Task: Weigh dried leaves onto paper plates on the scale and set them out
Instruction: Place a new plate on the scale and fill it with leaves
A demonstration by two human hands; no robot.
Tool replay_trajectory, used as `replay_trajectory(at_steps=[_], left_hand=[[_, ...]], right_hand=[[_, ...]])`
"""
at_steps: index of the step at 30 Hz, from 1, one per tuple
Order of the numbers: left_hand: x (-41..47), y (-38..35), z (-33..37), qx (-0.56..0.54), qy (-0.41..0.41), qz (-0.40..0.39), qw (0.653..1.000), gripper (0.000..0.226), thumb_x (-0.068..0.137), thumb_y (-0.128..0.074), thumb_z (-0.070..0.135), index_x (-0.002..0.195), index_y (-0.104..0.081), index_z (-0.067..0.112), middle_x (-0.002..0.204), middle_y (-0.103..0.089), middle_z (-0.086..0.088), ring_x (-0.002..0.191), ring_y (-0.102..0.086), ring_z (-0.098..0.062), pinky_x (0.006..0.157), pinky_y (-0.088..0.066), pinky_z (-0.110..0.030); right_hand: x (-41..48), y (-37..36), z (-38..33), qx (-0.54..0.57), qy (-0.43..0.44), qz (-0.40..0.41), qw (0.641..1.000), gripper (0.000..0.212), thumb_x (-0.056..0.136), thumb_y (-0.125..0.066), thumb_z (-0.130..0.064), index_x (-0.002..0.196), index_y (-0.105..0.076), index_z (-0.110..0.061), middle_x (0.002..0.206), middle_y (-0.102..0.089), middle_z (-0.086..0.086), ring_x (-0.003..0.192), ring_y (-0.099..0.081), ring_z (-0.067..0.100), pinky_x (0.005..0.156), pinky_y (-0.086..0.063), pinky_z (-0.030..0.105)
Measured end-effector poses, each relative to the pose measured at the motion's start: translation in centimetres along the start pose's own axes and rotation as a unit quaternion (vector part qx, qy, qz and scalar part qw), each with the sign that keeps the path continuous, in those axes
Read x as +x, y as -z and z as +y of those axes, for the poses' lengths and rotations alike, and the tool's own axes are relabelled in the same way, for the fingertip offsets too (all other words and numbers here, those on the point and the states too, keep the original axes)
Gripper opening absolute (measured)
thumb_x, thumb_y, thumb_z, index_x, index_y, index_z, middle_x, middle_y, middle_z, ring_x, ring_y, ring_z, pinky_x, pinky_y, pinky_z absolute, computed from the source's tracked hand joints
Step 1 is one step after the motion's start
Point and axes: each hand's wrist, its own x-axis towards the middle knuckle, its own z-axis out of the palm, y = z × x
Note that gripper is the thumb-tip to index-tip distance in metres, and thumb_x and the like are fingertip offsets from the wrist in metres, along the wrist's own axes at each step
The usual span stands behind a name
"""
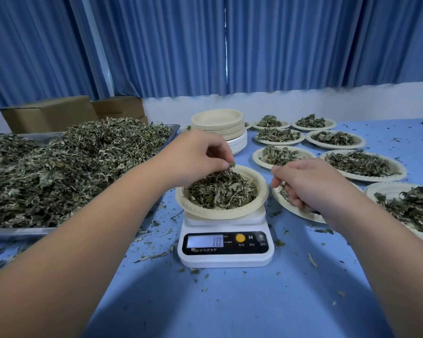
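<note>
On the white scale (226,258), whose display reads 10, the paper plate (215,213) holds a heap of dried leaves (222,191). Your left hand (195,154) pinches a few leaves between thumb and fingertips over the plate's far rim. Your right hand (313,186) hovers over the neighbouring plate (293,211), fingers curled; what they hold, I cannot tell.

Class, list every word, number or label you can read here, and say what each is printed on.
"10": on the display of the scale.
"M": on the scale's front panel, right of the orange button.
Small print under the buttons and below the display: too blurred to read.
</note>
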Motion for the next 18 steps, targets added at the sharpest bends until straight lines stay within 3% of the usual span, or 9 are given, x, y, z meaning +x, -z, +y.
replay_trajectory(at_steps=[5,10,14,18], left_hand=[[-1.2,0.9,-1.1,-0.172,0.026,0.084,0.981,0.018,0.082,-0.072,0.001,0.080,-0.070,0.019,0.071,-0.070,0.008,0.067,-0.065,-0.003,0.071,-0.053,-0.015],[-3.1,2.1,-3.3,-0.266,0.038,0.192,0.944,0.019,0.083,-0.070,0.001,0.083,-0.070,0.020,0.072,-0.072,0.010,0.068,-0.066,-0.002,0.069,-0.050,-0.011],[-4.9,4.0,-6.6,-0.215,0.084,0.286,0.930,0.018,0.083,-0.072,0.008,0.084,-0.070,0.025,0.074,-0.073,0.011,0.068,-0.067,-0.002,0.067,-0.050,-0.010],[-6.5,5.4,-9.8,-0.041,0.176,0.294,0.939,0.014,0.084,-0.074,0.019,0.078,-0.070,0.032,0.074,-0.071,0.009,0.066,-0.063,-0.007,0.061,-0.047,-0.020]], right_hand=[[0.0,-0.1,0.0,-0.002,-0.004,-0.004,1.000,0.032,0.092,-0.057,-0.031,0.068,-0.065,-0.012,0.049,-0.040,0.003,0.042,-0.034,0.017,0.041,-0.027,0.022],[0.0,-0.2,0.0,0.001,-0.009,-0.006,1.000,0.031,0.093,-0.057,-0.031,0.072,-0.065,-0.009,0.049,-0.038,0.002,0.040,-0.034,0.016,0.040,-0.026,0.020],[0.0,-0.3,0.0,-0.001,-0.017,-0.006,1.000,0.031,0.094,-0.057,-0.029,0.073,-0.066,-0.008,0.049,-0.037,0.002,0.038,-0.033,0.015,0.038,-0.025,0.019],[-0.1,-0.6,0.0,-0.004,-0.028,-0.001,1.000,0.031,0.093,-0.058,-0.029,0.073,-0.067,-0.007,0.048,-0.038,0.002,0.037,-0.034,0.013,0.034,-0.026,0.018]])
